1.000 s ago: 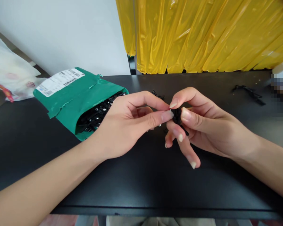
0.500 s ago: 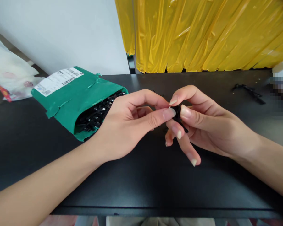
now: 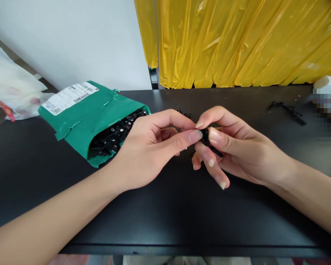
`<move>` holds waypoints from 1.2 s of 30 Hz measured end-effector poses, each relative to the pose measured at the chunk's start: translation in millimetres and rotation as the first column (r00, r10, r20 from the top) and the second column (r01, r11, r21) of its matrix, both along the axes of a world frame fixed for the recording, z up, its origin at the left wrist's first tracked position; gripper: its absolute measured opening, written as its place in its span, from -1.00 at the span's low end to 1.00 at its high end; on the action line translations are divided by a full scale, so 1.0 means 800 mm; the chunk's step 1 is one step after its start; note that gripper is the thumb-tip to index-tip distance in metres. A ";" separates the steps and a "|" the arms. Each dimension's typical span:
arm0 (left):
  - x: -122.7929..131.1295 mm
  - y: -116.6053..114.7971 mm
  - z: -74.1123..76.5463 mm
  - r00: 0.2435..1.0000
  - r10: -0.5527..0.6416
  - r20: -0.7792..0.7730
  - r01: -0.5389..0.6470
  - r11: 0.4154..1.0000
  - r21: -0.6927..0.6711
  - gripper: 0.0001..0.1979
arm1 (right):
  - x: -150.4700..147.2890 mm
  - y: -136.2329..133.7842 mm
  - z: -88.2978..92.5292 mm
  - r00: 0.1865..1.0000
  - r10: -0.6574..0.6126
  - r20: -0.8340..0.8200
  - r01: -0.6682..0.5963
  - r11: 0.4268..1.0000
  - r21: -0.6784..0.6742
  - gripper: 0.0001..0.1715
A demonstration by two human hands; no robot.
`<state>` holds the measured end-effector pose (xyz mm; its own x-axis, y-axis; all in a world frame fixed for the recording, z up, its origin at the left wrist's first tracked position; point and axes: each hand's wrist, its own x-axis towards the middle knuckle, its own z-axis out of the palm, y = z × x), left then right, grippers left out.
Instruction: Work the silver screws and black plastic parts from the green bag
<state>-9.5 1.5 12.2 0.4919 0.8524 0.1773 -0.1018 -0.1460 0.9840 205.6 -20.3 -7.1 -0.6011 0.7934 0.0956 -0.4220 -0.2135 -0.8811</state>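
Between my two hands is a small black plastic part (image 3: pixel 215 150), its exact kind mostly hidden by the fingers. My left hand (image 3: pixel 151 147) pinches one end of it between thumb and index finger. On the other side my right hand (image 3: pixel 237 147) grips it with the thumb and bent fingers, the lower fingers reaching out under it. To the left lies a torn green mailing bag (image 3: pixel 82 114) with a white label (image 3: pixel 71 97). Its open mouth faces my left hand and shows many black parts with shiny round metal spots (image 3: pixel 113 136).
More black pieces lie on the black table (image 3: pixel 165 217) at the right (image 3: pixel 288 111) and behind my hands (image 3: pixel 183 111). A white plastic bag (image 3: pixel 16 84) is at the far left. Yellow plastic sheeting (image 3: pixel 223 44) hangs behind; a partly blurred white object (image 3: pixel 328 90) stands far right.
Both hands keep their hold on the black part and have shifted slightly left. The part's lower end points a little more to the right. The whole view has moved slightly.
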 end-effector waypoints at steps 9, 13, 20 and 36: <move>-0.004 0.004 -0.001 0.998 -0.064 -0.013 0.064 0.998 -0.021 -0.82 | -0.001 0.008 -0.003 0.997 0.071 -0.040 -0.072 0.997 -0.033 -0.91; -0.004 -0.003 0.002 0.991 -0.122 0.049 0.124 0.992 -0.034 -0.80 | 0.000 0.006 0.001 0.991 0.126 -0.039 -0.129 0.990 -0.063 -0.92; -0.004 -0.006 0.004 0.997 -0.076 0.025 0.077 0.997 -0.029 -0.80 | -0.001 0.003 0.003 0.993 0.118 -0.008 -0.118 0.988 -0.098 -0.74; -0.002 0.001 0.002 0.963 -0.195 0.186 0.237 0.942 -0.238 -0.81 | 0.002 0.003 0.000 0.993 0.117 -0.027 -0.118 0.991 -0.061 -0.94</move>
